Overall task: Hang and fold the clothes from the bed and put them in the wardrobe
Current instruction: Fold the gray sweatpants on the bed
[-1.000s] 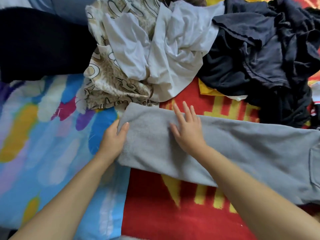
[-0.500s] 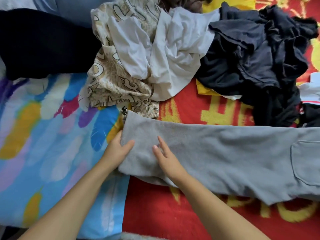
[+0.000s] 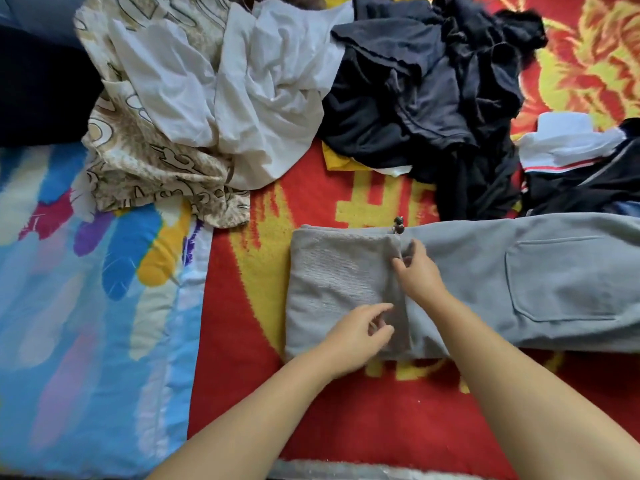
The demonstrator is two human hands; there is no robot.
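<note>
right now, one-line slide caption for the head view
Both hands, left hand and right hand, pinch the folded-over end of grey sweatpants on a red and yellow blanket beside unfolded clothes.

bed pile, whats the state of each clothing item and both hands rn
grey trousers: flat, left end folded over once
white garment: crumpled, unfolded
patterned beige cloth: crumpled
dark clothes: heaped, unfolded
left hand: pinching the folded edge
right hand: gripping the folded edge

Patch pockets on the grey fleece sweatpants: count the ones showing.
1. A single patch pocket shows on the grey fleece sweatpants, right of the right hand. Others may be hidden underneath or inside the fold.
</note>
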